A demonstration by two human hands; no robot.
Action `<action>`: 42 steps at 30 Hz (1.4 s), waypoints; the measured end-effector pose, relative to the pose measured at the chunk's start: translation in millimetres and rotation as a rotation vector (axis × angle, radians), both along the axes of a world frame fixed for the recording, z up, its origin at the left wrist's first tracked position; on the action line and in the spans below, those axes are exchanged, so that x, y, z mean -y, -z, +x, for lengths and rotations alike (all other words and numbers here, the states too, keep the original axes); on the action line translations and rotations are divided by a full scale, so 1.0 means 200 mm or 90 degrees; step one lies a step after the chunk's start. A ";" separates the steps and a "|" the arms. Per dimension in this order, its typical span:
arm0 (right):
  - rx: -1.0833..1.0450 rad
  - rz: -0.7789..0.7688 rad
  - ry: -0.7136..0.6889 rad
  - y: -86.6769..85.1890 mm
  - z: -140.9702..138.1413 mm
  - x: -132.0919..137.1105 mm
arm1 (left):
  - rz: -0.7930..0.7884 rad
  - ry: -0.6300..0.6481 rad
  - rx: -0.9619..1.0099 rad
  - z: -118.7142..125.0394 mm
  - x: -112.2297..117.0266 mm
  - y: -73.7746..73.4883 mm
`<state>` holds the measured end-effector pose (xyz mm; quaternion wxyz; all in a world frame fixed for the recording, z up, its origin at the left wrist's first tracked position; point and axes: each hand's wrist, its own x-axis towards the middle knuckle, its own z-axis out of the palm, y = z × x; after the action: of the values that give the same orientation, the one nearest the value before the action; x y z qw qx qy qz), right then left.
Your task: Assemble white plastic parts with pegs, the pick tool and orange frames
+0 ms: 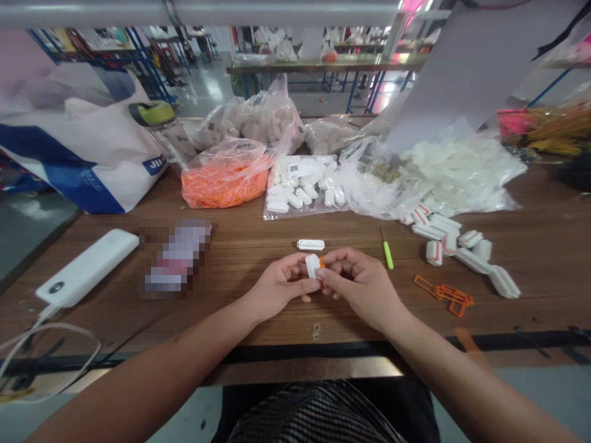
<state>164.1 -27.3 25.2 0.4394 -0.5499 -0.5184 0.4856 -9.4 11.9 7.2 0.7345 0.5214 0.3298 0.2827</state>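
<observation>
The blue-and-white bag (122, 132) reads "JI…", and a QR-code label (305, 168) marks the central clear bag (295, 214).

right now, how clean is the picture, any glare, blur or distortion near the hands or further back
Head view, centre: left hand, right hand, white piece and orange piece readable, fine detail soft; head view, background: glare on the floor, bench blurry; head view, left: flat object pixelated, unreadable; head view, edges: stretched, probably wide-lens distortion.

Soft light (glare on floor (212, 89))
</observation>
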 end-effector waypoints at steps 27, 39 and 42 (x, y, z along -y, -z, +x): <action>0.013 0.077 -0.007 0.02 0.01 0.00 | -0.005 0.030 -0.010 0.01 0.00 -0.02; 0.125 0.129 -0.027 0.05 0.00 0.01 | 0.031 0.043 -0.031 0.01 0.02 -0.02; 0.113 0.128 -0.042 0.06 0.01 0.01 | 0.043 0.036 -0.034 0.01 0.02 -0.02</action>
<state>165.5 -29.1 14.1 0.4283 -0.5266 -0.6190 0.3951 -6.8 7.2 12.0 0.7154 0.5622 0.3244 0.2586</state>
